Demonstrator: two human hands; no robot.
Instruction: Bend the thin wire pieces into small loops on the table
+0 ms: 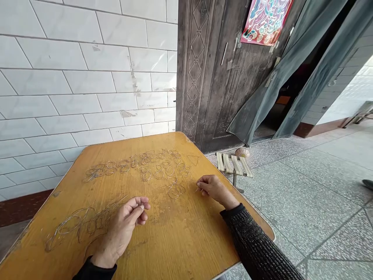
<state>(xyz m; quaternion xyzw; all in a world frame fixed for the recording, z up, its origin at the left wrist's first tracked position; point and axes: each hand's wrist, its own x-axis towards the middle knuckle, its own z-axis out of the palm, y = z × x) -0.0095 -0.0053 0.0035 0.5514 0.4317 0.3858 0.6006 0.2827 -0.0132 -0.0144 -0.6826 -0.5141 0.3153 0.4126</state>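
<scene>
Above the near half of a wooden table (171,241), two bare hands and a stock of thin wire.

Item: right hand (214,190), palm down, thumb and forefinger pinched on what looks like a fine curved wire (192,188). Presumably a fingertip grip because the strand is slight and would bend under more.

Item: left hand (128,219), raised just over the tabletop, fingers curled, thumb tip laid against them. Whether a strand lies between cannot be told.

Item: one looped wire figure (175,190), flat, near the right fingertips and apart from the rest.

Item: wire ring figures (147,157), many, in loose rows across the far half; some overlap at the left end. Laid flat and mostly spaced, probably so that they do not snag.

Item: one wire triangle (193,159), near the right edge, beyond the right hand.

Item: loose wire bundle (68,227), coils and longer strands, beside the left hand; likely put there for easy reach, clear of the figures.

Surroundings: white tiled wall (87,81) past the far left edge; dark carved door (199,77) with a bright poster (266,21); grey-green curtain (259,97), hanging aslant; strap-seated stool (233,165) to the right of the table, a round object (242,152) at its far side; speckled floor (285,186).
</scene>
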